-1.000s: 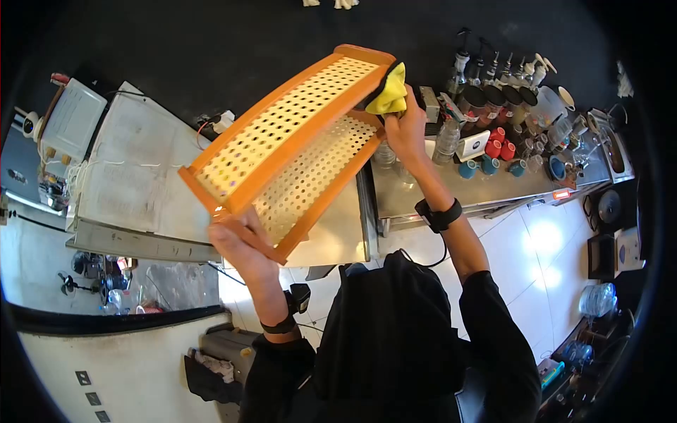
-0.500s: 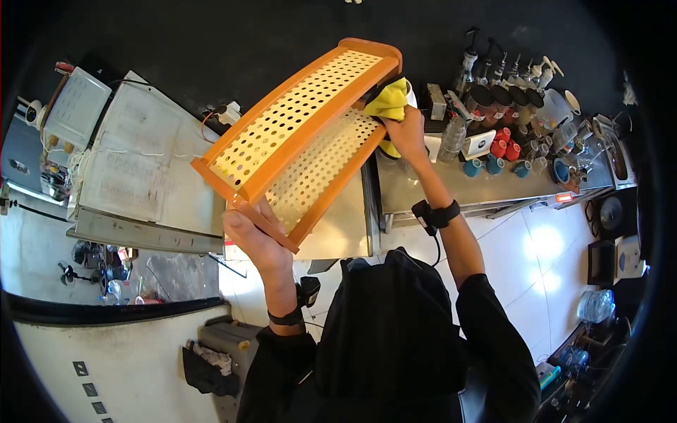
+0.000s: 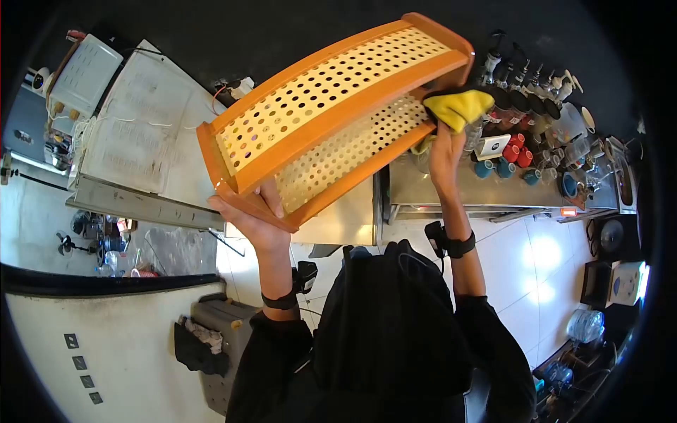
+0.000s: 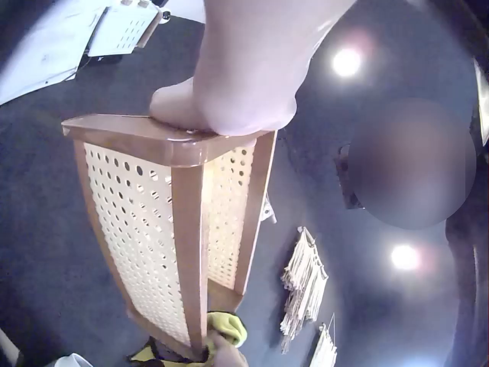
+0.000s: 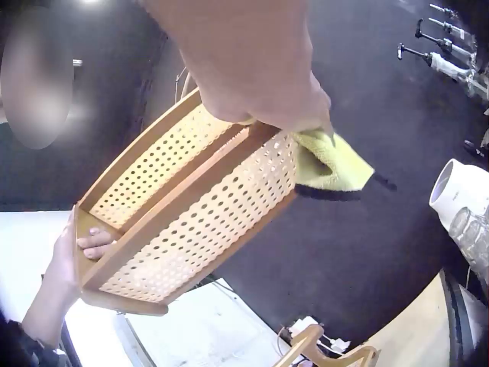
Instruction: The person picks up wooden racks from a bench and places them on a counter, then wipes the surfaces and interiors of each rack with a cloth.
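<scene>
An orange-brown wooden rack [image 3: 310,176] with two cream panels [image 3: 331,84] full of round holes is held up in the air, tilted with its right end higher. My left hand [image 3: 254,225] grips its lower left end board, fingers inside the frame in the right wrist view and the back of the hand over the board [image 4: 130,130] in the left wrist view. At the opposite end, my right hand [image 3: 448,158] holds a yellow cloth [image 3: 460,109] with a dark edge against the frame. That cloth [image 5: 336,164] covers the end's corner and hides part of the fingers.
A metal counter [image 3: 416,194] on the right carries red cups [image 3: 518,149], blue cups, jars and pump bottles. To the left stands a white-topped table [image 3: 134,141]. A curved wooden piece [image 5: 313,348] shows below in the right wrist view.
The rack has moved up and to the right with both hands on it. The right hand and yellow cloth have also shifted right, and the cloth is more spread at the end.
</scene>
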{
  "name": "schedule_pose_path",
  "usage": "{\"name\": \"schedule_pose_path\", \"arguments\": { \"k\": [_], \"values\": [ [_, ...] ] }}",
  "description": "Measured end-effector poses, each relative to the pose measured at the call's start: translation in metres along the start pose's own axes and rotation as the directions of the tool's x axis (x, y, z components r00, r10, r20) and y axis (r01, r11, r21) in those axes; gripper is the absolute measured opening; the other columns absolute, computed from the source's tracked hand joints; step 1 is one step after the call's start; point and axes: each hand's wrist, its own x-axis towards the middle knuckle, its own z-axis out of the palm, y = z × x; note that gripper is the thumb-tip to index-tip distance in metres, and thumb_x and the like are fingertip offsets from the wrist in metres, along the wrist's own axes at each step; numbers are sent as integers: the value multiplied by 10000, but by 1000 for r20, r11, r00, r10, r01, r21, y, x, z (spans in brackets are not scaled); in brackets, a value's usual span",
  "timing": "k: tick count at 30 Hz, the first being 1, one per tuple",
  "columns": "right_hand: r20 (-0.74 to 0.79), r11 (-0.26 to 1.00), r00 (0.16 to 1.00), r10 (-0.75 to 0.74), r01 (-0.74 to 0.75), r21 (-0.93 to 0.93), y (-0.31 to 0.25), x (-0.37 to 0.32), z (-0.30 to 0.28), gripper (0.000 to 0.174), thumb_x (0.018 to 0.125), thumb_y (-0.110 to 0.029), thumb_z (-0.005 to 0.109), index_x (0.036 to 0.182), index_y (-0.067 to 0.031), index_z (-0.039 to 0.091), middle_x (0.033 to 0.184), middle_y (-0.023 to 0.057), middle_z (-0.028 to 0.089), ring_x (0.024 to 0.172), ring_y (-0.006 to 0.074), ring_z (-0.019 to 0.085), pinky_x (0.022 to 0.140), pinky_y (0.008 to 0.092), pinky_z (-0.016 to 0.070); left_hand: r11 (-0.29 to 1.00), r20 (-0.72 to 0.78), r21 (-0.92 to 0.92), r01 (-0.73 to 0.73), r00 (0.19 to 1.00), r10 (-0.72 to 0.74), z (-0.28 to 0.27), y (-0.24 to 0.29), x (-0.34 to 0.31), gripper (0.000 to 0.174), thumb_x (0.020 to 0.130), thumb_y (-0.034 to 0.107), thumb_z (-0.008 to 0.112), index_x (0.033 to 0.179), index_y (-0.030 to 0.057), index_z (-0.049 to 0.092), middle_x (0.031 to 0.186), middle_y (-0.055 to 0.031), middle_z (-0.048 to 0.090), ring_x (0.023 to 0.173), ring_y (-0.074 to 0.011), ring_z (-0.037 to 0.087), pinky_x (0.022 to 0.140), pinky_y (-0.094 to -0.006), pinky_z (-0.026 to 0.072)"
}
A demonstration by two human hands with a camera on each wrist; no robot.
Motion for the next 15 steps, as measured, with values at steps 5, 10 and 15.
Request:
{"name": "schedule_pose_path", "arguments": {
  "k": [5, 10, 15],
  "values": [
    [-102, 996, 995, 1, -10, -90, -16, -31, 2, 248, 912, -98, 491, 1108, 38, 561, 1108, 123, 595, 997, 228, 557, 897, 328, 410, 997, -225, -75, -31, 974, 13, 12, -14, -4, 707, 945, 589, 249, 1443, 93, 173, 668, 35, 357, 403, -47, 318, 488, -122, 337],
    [562, 812, 808, -178, 443, -381, -51, -59, 26, 279, 764, -39, 510, 1027, 11, 587, 1044, 210, 570, 1120, 394, 451, 975, 462, 343, 958, -234, 277, -70, 962, 138, 29, -33, -8, 577, 935, 608, 239, 1059, 71, 411, 583, 28, 367, 390, -59, 316, 408, -169, 251],
    [925, 936, 378, -37, 336, -100, -74, -63, 46, 275, 688, -62, 535, 950, -13, 603, 1009, 194, 562, 1044, 368, 490, 971, 487, 337, 991, -502, 20, 129, 859, -102, 37, -49, -5, 444, 982, 504, 224, 896, 125, 439, 523, 32, 332, 422, -72, 298, 410, -203, 246]
  ]
}}
